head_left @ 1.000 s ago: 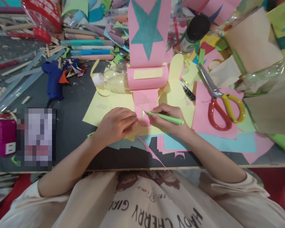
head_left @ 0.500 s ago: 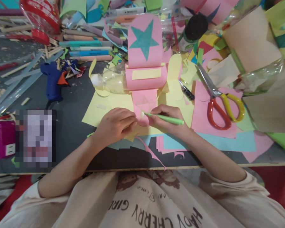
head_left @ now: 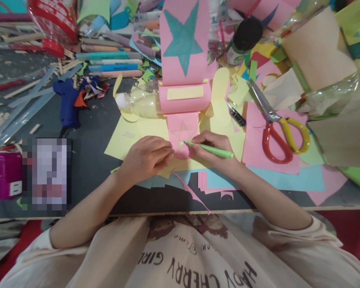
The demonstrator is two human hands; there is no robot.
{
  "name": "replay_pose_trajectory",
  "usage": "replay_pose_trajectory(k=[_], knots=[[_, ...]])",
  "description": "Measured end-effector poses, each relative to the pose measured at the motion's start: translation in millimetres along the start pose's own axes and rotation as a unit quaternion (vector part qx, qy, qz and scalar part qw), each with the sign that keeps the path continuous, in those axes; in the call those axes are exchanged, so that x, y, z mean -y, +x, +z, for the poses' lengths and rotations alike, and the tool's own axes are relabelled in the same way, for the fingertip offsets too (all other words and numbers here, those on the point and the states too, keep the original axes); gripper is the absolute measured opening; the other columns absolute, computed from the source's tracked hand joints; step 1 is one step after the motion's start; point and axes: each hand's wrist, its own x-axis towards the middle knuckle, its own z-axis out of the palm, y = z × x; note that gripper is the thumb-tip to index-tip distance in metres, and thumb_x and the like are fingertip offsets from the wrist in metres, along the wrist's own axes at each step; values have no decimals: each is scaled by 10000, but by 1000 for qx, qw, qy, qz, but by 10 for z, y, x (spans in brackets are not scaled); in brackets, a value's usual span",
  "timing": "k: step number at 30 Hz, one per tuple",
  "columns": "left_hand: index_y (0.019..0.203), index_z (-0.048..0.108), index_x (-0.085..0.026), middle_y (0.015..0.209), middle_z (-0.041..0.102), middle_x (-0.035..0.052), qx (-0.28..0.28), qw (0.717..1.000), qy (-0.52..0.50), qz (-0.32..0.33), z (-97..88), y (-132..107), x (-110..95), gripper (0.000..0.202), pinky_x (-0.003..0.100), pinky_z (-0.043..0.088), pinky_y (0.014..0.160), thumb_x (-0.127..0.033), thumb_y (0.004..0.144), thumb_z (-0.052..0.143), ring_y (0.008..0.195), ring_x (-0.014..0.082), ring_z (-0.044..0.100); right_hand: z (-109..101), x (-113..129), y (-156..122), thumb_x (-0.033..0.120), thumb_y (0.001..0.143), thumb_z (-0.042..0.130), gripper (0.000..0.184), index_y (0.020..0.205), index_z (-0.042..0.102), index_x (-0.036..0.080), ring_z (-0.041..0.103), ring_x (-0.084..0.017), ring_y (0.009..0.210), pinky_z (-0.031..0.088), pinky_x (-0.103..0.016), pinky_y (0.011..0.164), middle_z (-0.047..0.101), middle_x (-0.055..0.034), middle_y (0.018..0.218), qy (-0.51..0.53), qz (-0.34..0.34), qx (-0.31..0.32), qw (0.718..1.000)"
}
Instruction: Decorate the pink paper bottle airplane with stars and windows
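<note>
Surface: we look down on a dark table (head_left: pixel 90 132) littered with cut paper, sticks and tools; its near edge runs in front of the person's chest.
Landmark: we give every place from the pink strip (head_left: pixel 183 126), which lies flat at mid-table and bears a faint star outline.
Left hand (head_left: pixel 147 158): at the strip's left near corner. We see the fingers curled close together, their tips pressing on the strip's edge; nothing is gripped.
Right hand (head_left: pixel 211 149): at the strip's right near corner. Thumb and fingers are clamped on the pen (head_left: pixel 220 152).
Pen: green, tilted low, its tip touching the strip near the star outline, its tail pointing right and away from the strip.
Yellow sheet (head_left: pixel 132 136): under the strip, spreading left and right of it; the left hand rests partly on it.
Bottle (head_left: pixel 141 103): clear, lying on its side just beyond the strip, its cap end to the left; a pink band wraps its right part.
Teal star (head_left: pixel 183 34): on a pink panel that stands beyond the bottle, in line with the strip.
Scissors (head_left: pixel 276 128): red and yellow handles, well right of the strip, on pink paper, blades pointing away.
Marker (head_left: pixel 237 114): black, between the strip and the scissors.
Glue gun (head_left: pixel 66 100): blue, well left of the strip.
</note>
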Motion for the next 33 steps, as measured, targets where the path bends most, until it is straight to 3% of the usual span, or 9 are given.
replay_pose_trajectory(k=[15, 19, 21, 26, 33], knots=[[899, 697, -174, 894, 763, 51, 1, 1000, -4, -2, 4, 0, 6, 282, 328, 566, 761, -209, 1032, 451, 819, 187, 705, 4, 24, -12, 302, 818, 627, 182, 669, 570, 215, 494, -114, 565, 386, -246, 521, 556, 24, 581, 2, -29, -17, 999], [904, 697, -175, 901, 764, 53, 4, 1000, -10, -7, 8, -9, 9, 280, 326, 559, 773, -214, 1035, 453, 834, 188, 709, 4, 12, -10, 294, 825, 652, 178, 677, 606, 205, 517, -108, 568, 399, -245, 528, 586, 23, 597, 6, -26, 14, 1000], [902, 693, -184, 897, 763, 48, 8, 1000, -13, -12, 7, -12, 10, 286, 326, 556, 767, -227, 1041, 447, 830, 186, 706, 8, -4, -11, 299, 818, 670, 166, 689, 634, 201, 532, -109, 574, 407, -245, 529, 613, 18, 611, 21, -24, 20, 999], [900, 686, -176, 896, 762, 53, 0, 1000, -14, -4, 14, -17, 15, 275, 327, 555, 765, -213, 1039, 451, 826, 189, 702, 5, -63, 16, 334, 806, 705, 158, 717, 658, 212, 566, -120, 590, 428, -250, 532, 656, 15, 625, 72, -21, -44, 996], [909, 685, -168, 988, 768, 86, -3, 999, -43, -18, 36, -8, 41, 234, 337, 579, 822, -196, 1020, 481, 928, 199, 718, 10, -82, 204, 403, 825, 748, 247, 729, 602, 228, 546, -108, 531, 467, -279, 554, 601, 51, 572, 175, -12, -11, 984]])
